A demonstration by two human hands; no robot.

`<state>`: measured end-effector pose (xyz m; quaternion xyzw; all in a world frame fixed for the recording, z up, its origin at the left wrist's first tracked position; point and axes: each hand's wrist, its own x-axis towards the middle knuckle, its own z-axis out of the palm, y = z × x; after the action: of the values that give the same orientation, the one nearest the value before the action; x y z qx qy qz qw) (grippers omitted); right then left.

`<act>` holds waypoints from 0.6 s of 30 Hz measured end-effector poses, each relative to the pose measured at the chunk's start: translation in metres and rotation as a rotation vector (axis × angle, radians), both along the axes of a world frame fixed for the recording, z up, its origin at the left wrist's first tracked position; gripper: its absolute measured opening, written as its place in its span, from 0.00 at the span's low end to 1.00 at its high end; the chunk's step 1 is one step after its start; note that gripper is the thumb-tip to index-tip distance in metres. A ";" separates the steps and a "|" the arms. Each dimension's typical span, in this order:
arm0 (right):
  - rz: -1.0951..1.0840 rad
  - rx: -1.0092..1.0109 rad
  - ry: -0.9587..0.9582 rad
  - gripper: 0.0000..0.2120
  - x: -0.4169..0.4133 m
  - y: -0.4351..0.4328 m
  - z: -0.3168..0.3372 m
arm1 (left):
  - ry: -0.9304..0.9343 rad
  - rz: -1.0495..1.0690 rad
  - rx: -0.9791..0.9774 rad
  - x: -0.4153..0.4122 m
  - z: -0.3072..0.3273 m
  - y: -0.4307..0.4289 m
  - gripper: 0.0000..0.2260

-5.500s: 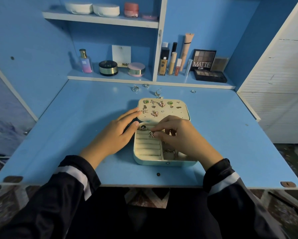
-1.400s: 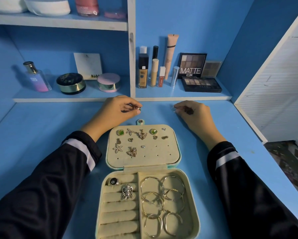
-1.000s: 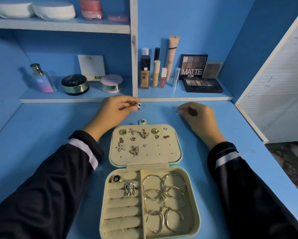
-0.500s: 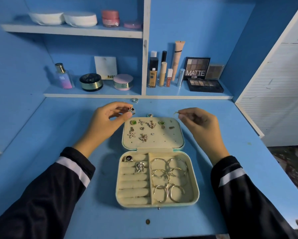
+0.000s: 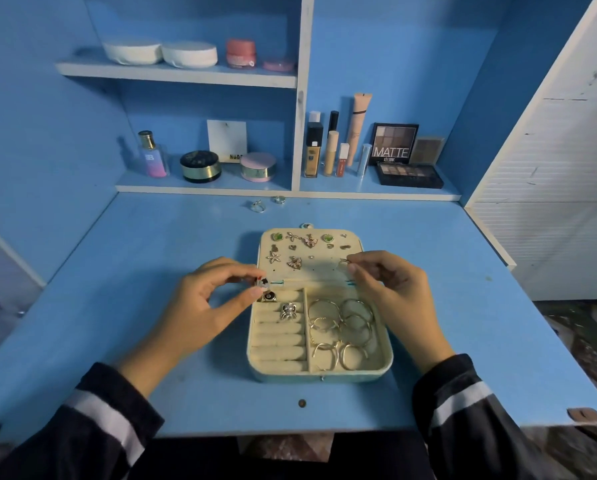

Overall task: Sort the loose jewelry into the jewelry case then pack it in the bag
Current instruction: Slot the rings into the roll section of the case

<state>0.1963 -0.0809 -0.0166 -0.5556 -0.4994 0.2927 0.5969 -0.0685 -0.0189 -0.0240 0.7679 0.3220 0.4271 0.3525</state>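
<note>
Still sorting: left hand (image 5: 200, 306) pinching dark-stone ring (image 5: 263, 282), right hand (image 5: 394, 296) pinching thin ring (image 5: 344, 261) over centre-frame case (image 5: 319, 375); next probably seating both in empty rolls (image 5: 278, 341).

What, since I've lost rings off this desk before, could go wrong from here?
The left hand pinches a small dark-stoned ring over the left rim of the open cream jewelry case; a slip could drop it onto the blue desk. The right hand pinches a thin metal ring over the lid; dropped, it might land among the pinned earrings. Two loose silver rings far back by the shelf may be forgotten.
</note>
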 end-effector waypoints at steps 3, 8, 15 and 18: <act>0.005 0.001 -0.025 0.03 -0.002 -0.006 -0.003 | -0.007 -0.019 0.029 -0.002 -0.002 -0.012 0.12; -0.002 0.017 -0.031 0.04 -0.005 -0.009 -0.003 | 0.054 -0.026 0.016 -0.002 -0.006 -0.024 0.13; -0.009 0.041 -0.049 0.04 -0.006 -0.011 -0.004 | 0.062 -0.060 -0.087 -0.004 -0.007 -0.023 0.11; -0.007 0.047 -0.063 0.04 -0.007 -0.011 -0.004 | 0.059 -0.056 -0.080 -0.004 -0.007 -0.023 0.11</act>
<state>0.1898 -0.0922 -0.0203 -0.5520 -0.5226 0.2612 0.5949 -0.0724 -0.0423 -0.0306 0.7740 0.3275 0.3812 0.3852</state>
